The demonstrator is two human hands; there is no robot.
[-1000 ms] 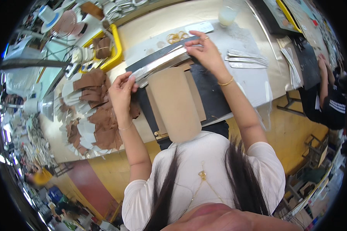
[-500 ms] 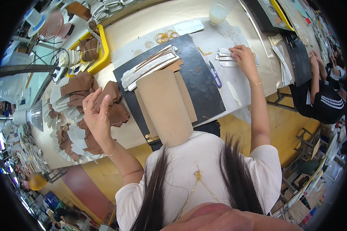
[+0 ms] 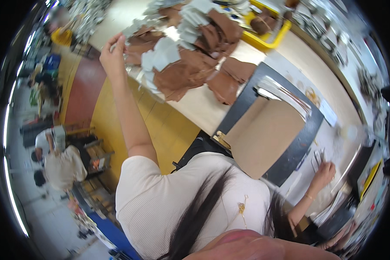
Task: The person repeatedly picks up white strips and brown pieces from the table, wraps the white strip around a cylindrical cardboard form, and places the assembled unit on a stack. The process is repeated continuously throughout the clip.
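My left hand (image 3: 112, 54) is stretched out to the far left, beside the near-left end of a spread of brown leather pieces (image 3: 184, 71) with pale grey-white backs. Its fingers are loosely bent and slightly apart, with nothing visible in them. On the right, my right hand (image 3: 324, 174) has its fingers closed at a small bunch of pale strips (image 3: 318, 158); blur hides the exact grip. Between my hands, a curved tan sheet (image 3: 271, 132) lies on a dark board (image 3: 242, 106) and reaches to my chest. Several long white and brown strips (image 3: 286, 94) lie at its far end.
A yellow tray (image 3: 273, 42) holding brown bundles stands beyond the leather. Yellow rings (image 3: 312, 96) and a white card (image 3: 328, 115) lie past the board. Brass-coloured hardware (image 3: 221, 141) sits at its near edge. Other people sit at the left, beyond the yellow floor (image 3: 132, 108).
My view has swung to the left. The left hand has reached outward along the leather pieces to their near-left end. My right hand stays by the pale strips.
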